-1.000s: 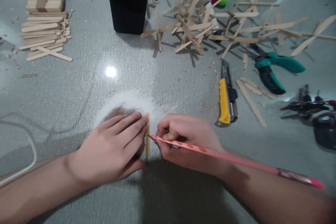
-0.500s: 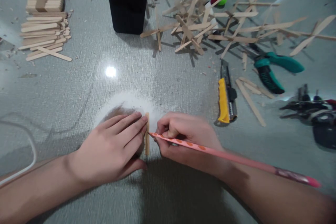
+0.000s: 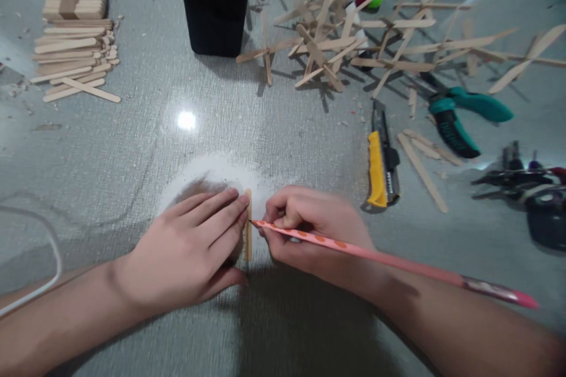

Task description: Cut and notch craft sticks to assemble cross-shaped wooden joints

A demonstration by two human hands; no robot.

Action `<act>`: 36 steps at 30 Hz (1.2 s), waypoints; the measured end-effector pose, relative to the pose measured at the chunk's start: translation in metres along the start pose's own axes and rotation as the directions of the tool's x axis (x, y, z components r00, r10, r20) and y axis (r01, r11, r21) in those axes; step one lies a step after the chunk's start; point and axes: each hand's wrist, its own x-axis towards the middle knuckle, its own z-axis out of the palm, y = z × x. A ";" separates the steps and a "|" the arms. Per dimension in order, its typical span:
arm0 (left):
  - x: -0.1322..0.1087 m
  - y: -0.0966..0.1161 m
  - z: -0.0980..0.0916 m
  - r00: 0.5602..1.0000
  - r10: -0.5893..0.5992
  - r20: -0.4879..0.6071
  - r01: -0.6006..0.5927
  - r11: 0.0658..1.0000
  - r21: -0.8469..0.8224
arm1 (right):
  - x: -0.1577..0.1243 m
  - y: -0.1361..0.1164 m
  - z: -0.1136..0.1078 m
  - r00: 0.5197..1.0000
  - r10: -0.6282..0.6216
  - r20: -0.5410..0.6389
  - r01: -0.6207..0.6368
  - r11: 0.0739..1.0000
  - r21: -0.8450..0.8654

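My left hand (image 3: 190, 250) lies flat on the grey table, fingers stretched out and pressed against a short wooden craft stick (image 3: 248, 230) that points away from me. My right hand (image 3: 309, 230) is closed around a pink pencil with orange dots (image 3: 375, 256). The pencil's tip touches the stick's right edge near its middle. White dust covers the table just beyond the stick.
A yellow utility knife (image 3: 379, 168), teal pliers (image 3: 460, 115) and dark tools (image 3: 526, 182) lie at the right. A tangle of glued stick crosses (image 3: 354, 41) is at the back, a black box (image 3: 216, 3) beside it. Stacked sticks (image 3: 75, 35) sit far left, a white cable (image 3: 39, 283) near left.
The pencil tip has slid a little farther up along the stick's edge with my right hand. My left hand has stayed in place.
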 end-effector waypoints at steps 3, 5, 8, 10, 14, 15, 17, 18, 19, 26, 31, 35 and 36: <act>0.000 0.001 0.000 1.000 -0.001 -0.005 0.001 1.000 0.000 | 0.000 0.001 0.000 1.000 0.002 -0.011 -0.003 1.000 -0.010; -0.001 0.001 0.000 1.000 -0.001 -0.009 0.001 1.000 -0.003 | 0.000 0.000 -0.001 1.000 0.001 -0.012 -0.002 1.000 -0.004; -0.001 0.001 0.001 1.000 -0.001 -0.004 0.001 1.000 -0.004 | 0.000 -0.001 -0.003 0.999 0.005 0.032 -0.006 1.000 0.021; -0.001 0.001 0.001 1.000 -0.001 -0.004 0.001 1.000 0.003 | 0.000 -0.001 -0.004 0.998 0.012 0.059 -0.014 0.999 0.036; -0.001 0.000 0.002 1.000 0.006 -0.001 -0.006 1.000 0.006 | 0.000 0.001 -0.002 1.000 0.011 0.019 -0.012 0.999 0.036; -0.001 -0.001 0.002 1.000 0.006 0.000 -0.006 1.000 0.005 | 0.000 0.001 -0.002 1.000 0.006 0.011 -0.006 0.999 0.035; -0.001 -0.001 0.001 1.000 0.004 0.001 -0.004 1.000 0.006 | 0.000 0.002 -0.002 1.000 0.003 0.020 -0.004 0.999 0.041; -0.001 -0.001 0.001 1.000 0.002 0.000 -0.002 1.000 0.008 | 0.000 0.002 -0.003 1.000 0.003 0.027 -0.004 0.999 0.050; -0.001 -0.001 0.001 1.000 0.002 -0.001 -0.002 1.000 0.009 | 0.000 0.001 -0.003 1.000 0.006 0.029 -0.008 0.998 0.063; -0.001 -0.001 0.002 1.000 -0.002 0.001 0.002 1.000 -0.004 | 0.002 0.000 -0.006 0.997 0.066 -0.027 -0.061 0.988 0.145; -0.001 -0.003 0.002 1.000 0.003 -0.009 -0.003 1.000 -0.007 | 0.001 0.001 -0.006 0.999 0.047 -0.010 -0.045 0.982 0.185; 0.000 -0.003 0.001 1.000 0.012 -0.013 -0.012 1.000 -0.016 | 0.000 0.001 -0.007 0.999 0.047 0.013 -0.048 0.983 0.180; 0.000 -0.003 0.001 1.000 0.012 -0.012 -0.012 1.000 -0.015 | 0.000 0.001 -0.007 0.999 0.049 0.015 -0.051 0.982 0.182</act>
